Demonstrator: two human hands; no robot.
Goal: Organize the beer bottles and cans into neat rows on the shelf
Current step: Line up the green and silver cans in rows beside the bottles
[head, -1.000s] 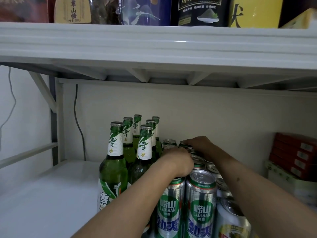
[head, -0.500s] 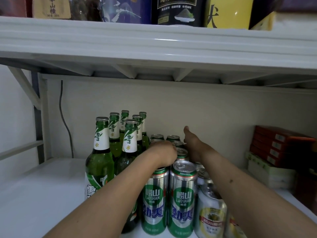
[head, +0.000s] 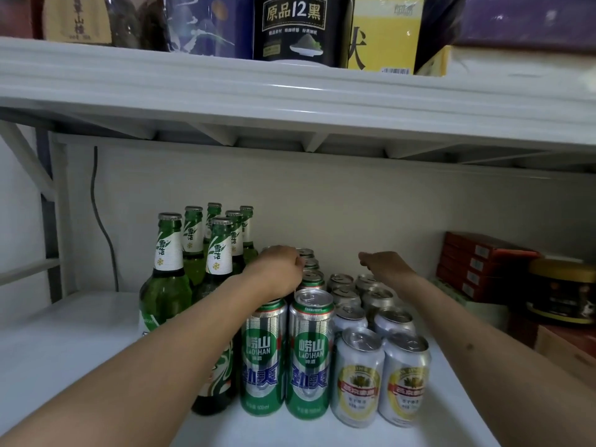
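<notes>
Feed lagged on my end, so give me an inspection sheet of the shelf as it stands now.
Surface: white shelf board, bare at left.
Job's things: green glass beer bottles in two rows; tall green cans beside them; short silver-and-yellow cans in two rows at right.
Clutter: red flat boxes, dark round tin.
Hands: left hand curled over the green cans; right hand open above the silver cans.
Cables: dark cord on the wall.
Surroundings: packaged goods on the upper shelf.

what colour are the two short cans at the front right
Silver with a yellow and red emblem, clearest in the head view.
</notes>
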